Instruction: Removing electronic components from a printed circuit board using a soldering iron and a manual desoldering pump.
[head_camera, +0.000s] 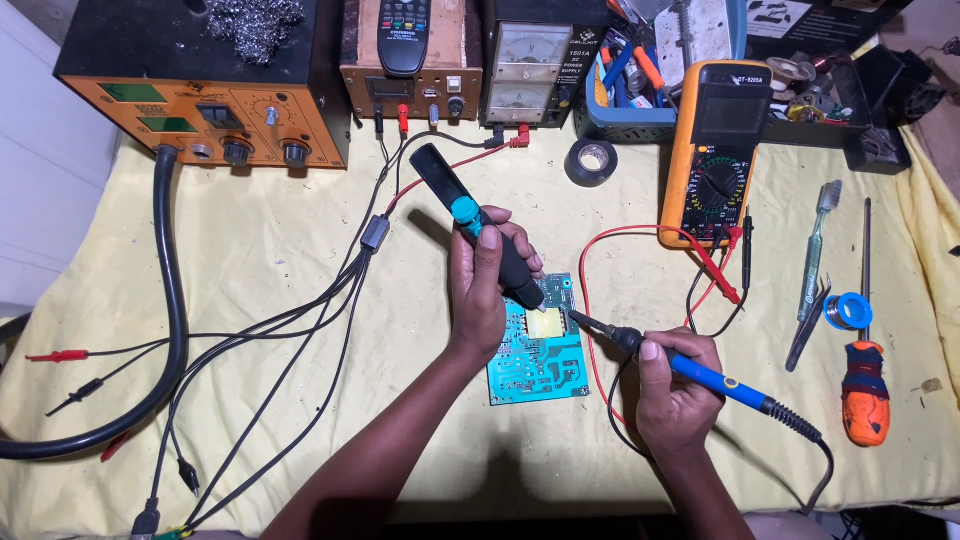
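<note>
Two hands are working tools over a teal printed circuit board (538, 348) lying on the yellow cloth (300, 260).
From the head camera, the left hand (478, 290) is gripping a black-and-teal desoldering pump (475, 222), fingers wrapped tight; the right hand (675, 388) is pinching a blue-handled soldering iron (700, 375), tip touching the board.

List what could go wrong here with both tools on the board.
The iron tip sits close to the left hand holding the pump; a slip might burn a finger. The red lead curls beside the board near the tip and could scorch. The board lies unclamped and may shift.
</note>
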